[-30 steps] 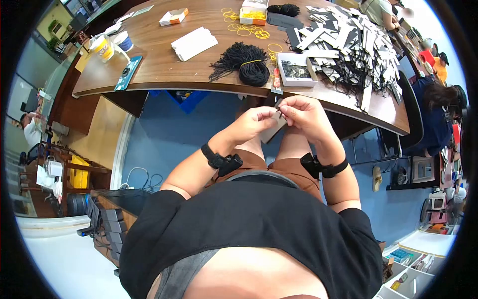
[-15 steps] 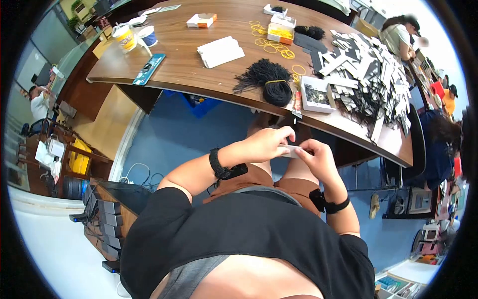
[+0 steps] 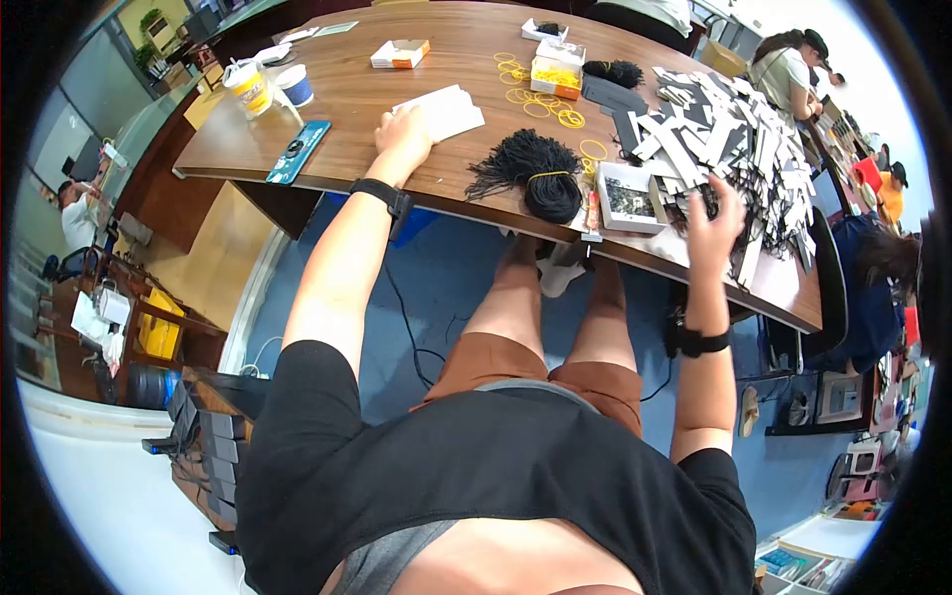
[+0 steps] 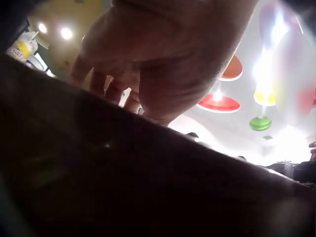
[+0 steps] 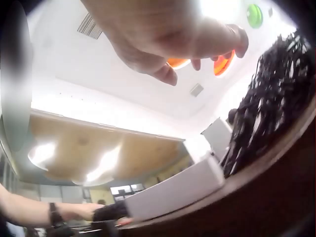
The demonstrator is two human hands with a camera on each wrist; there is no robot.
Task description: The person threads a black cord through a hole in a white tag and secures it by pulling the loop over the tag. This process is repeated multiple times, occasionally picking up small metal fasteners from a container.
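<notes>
My left hand (image 3: 405,137) rests on the near left end of a stack of white card strips (image 3: 454,111). Its fingers reach down toward the tabletop in the left wrist view, and the fingertips are partly hidden by the table edge. Over at the right, my right hand (image 3: 716,226) hovers at the near side of a heap of black and white tags with black strings (image 3: 734,134). Thumb and fingers are apart there, with nothing between them. Just left of it stands a white open box (image 3: 635,224) with small dark pieces inside.
A black cord bundle (image 3: 553,196) tied with a yellow band lies near the front edge. Yellow rubber bands (image 3: 570,119) and a box of them (image 3: 557,77) are behind. At left are a teal phone-like item (image 3: 299,152) and two cups, one yellow and white (image 3: 250,91).
Both hands have parted from the white strip they held together above the lap. The left moved forward and left onto the white stack; the right moved right to the tag heap.
</notes>
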